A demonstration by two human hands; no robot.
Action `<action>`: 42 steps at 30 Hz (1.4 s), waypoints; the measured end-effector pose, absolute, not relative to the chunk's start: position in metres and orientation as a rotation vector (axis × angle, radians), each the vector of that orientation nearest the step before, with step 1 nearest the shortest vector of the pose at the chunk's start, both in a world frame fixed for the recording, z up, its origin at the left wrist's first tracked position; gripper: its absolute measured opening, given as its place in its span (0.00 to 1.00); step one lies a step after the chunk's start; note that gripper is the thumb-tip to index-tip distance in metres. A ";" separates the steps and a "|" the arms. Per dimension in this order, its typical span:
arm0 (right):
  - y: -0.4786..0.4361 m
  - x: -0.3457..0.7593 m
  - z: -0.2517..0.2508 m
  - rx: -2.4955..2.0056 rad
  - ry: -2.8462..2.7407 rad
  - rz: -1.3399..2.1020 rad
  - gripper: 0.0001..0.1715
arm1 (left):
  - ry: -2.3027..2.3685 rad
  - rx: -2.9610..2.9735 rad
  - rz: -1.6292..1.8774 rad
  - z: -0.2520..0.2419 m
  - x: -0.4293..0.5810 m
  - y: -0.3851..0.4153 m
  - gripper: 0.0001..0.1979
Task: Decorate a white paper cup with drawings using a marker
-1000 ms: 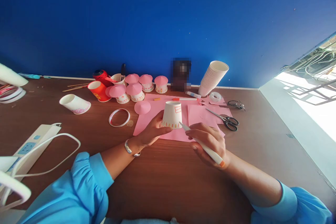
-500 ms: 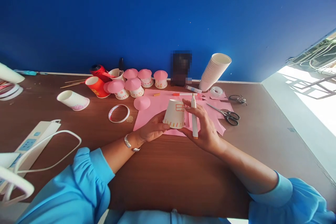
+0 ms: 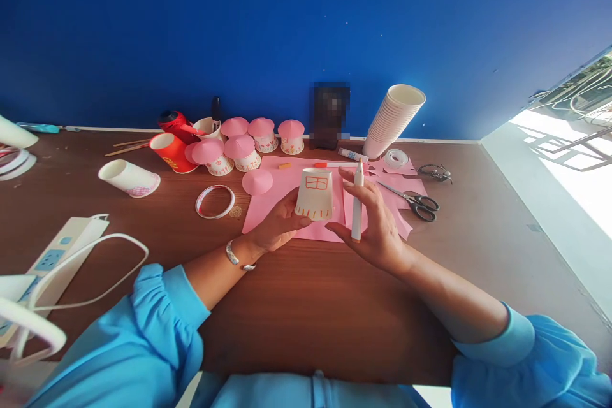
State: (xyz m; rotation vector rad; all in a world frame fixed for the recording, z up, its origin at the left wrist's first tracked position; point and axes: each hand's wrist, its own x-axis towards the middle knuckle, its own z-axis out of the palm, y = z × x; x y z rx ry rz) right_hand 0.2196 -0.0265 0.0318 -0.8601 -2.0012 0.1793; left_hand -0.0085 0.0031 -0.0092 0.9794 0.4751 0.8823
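Observation:
My left hand (image 3: 280, 223) holds a cut-down white paper cup (image 3: 313, 202) upside down, thumb at its rim. The cup bears a red-orange window drawing near the top and a row of short yellow and orange strokes along the bottom. In my right hand (image 3: 375, 223) is an uncapped white marker (image 3: 357, 207), tip pointing up, held between the fingers and thumb just right of the cup. That hand is apart from the cup. Beneath both hands lie sheets of pink paper (image 3: 268, 210). An orange pen cap (image 3: 285, 166) and a red-and-white marker (image 3: 335, 165) rest on the paper.
Decorated cups with pink cone roofs (image 3: 241, 152) cluster at back left, near a red cup (image 3: 173, 153) and a lying white cup (image 3: 129, 178). A tape roll (image 3: 215, 202) lies closer. Right are scissors (image 3: 411, 199) and a tall cup stack (image 3: 394, 121). A power strip (image 3: 67, 245) is left.
My right hand has come off the cup, still with the marker. The cup has turned in my left hand, so the window drawing now faces me. The view has shifted slightly.

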 end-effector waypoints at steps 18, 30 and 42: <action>-0.024 0.219 0.026 -0.858 -1.934 0.361 0.50 | 0.266 0.775 0.678 0.002 -0.018 0.009 0.35; -0.021 0.223 0.021 -0.895 -1.954 0.283 0.42 | 0.412 0.982 0.816 -0.005 -0.010 0.004 0.33; -0.013 0.231 0.012 -0.994 -1.908 0.157 0.44 | 0.664 0.990 1.216 -0.007 -0.005 0.010 0.32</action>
